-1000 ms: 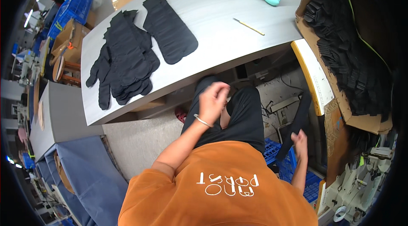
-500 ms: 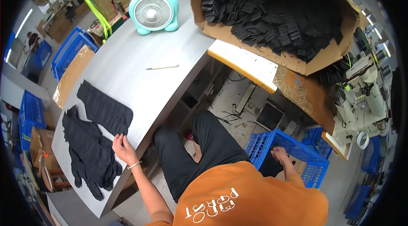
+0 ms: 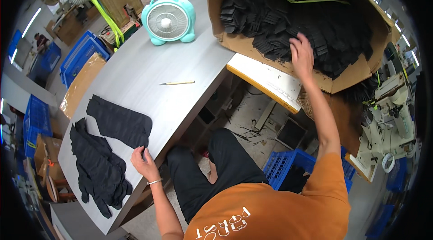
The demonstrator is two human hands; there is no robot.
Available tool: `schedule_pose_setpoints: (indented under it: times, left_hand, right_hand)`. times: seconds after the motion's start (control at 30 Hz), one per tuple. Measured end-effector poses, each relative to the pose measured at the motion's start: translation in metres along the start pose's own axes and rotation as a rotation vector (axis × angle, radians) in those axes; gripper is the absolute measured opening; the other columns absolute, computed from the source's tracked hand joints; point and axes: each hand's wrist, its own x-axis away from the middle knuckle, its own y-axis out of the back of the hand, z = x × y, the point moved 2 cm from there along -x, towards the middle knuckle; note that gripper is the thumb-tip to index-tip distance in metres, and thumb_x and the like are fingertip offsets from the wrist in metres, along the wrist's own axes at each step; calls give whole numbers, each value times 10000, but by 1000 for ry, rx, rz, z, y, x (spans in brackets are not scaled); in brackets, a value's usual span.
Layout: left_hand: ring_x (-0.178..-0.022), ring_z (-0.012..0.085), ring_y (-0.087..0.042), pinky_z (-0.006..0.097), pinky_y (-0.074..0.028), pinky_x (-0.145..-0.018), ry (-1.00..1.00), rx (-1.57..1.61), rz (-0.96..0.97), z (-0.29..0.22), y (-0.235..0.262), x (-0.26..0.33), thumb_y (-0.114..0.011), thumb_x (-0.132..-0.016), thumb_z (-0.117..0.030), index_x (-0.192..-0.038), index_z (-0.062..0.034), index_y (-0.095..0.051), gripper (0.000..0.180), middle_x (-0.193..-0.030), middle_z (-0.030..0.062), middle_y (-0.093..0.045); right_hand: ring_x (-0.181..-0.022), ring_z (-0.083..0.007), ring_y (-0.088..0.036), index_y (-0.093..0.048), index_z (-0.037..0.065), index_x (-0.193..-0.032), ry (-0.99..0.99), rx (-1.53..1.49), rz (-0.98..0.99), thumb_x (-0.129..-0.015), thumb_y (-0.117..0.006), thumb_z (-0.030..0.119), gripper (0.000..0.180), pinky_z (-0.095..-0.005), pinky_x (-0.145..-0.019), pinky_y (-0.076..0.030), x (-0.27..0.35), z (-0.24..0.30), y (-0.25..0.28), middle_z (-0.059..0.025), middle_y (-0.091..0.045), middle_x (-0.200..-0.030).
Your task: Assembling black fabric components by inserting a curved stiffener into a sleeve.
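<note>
My left hand (image 3: 145, 164) rests at the table's front edge, fingers apart, beside the lower corner of a flat black fabric piece (image 3: 119, 122). Nothing shows in that hand; whether its fingertips touch the fabric I cannot tell. Left of that piece lies a pile of black gloves (image 3: 100, 163), fingers pointing toward the near edge. My right hand (image 3: 302, 55) reaches over the front flap of a big cardboard box (image 3: 322, 80), its fingers spread at many small black folded fabric pieces (image 3: 270, 28). No piece is visibly gripped there.
A turquoise fan (image 3: 168, 19) stands at the back of the grey table (image 3: 135, 77). A thin pale-handled tool (image 3: 180, 82) lies mid-table. On my right are a blue crate (image 3: 282, 168) holding black fabric and a sewing machine (image 3: 392, 113). A white-topped board (image 3: 266, 80) sits below the box.
My right hand has left the blue crate and moved up and forward to the black pieces in the cardboard box. My left hand stays by the fabric piece. The whole view has shifted slightly.
</note>
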Motion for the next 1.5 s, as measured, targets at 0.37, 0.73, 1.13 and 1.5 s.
schedule_pose_setpoints:
  times: [0.37,0.73,1.13,1.5]
  left_hand:
    - [-1045,321,-582,407,-444,-936,61,-6,-32,-9,-6,7,-625,-888,-31,-1006,-28,-649,120,-1068,133,-647]
    - [-1010,185,-646,304,-506,-903,377,669,109,-82,-6,43,-667,-906,-41,-1140,-1,-651,237,-1131,102,-670]
    - [-1085,258,-664,380,-542,-942,938,1475,554,-92,-5,44,-621,-974,-157,-1296,19,-526,378,-1181,159,-664]
    - [-978,122,-594,294,-457,-920,701,1541,897,-146,3,66,-617,-962,-268,-1043,-42,-664,244,-1002,24,-654]
  right_hand:
    - [-1147,-339,-573,-653,-6,-1114,-30,159,-128,-918,-627,184,273,-444,-1033,-407,-27,-30,-45,-135,-615,-1252]
    - [-848,-295,-621,-628,15,-1060,-73,-530,-74,-749,-696,-66,328,-393,-764,-519,156,203,33,-128,-633,-938]
    - [-1006,-308,-620,-643,32,-1062,600,-759,631,-783,-602,56,283,-458,-958,-492,266,260,64,-130,-610,-1043]
    - [-1161,-229,-607,-481,20,-1395,-371,-1416,1056,-912,-688,291,591,-366,-1013,-452,145,292,10,-158,-612,-1287]
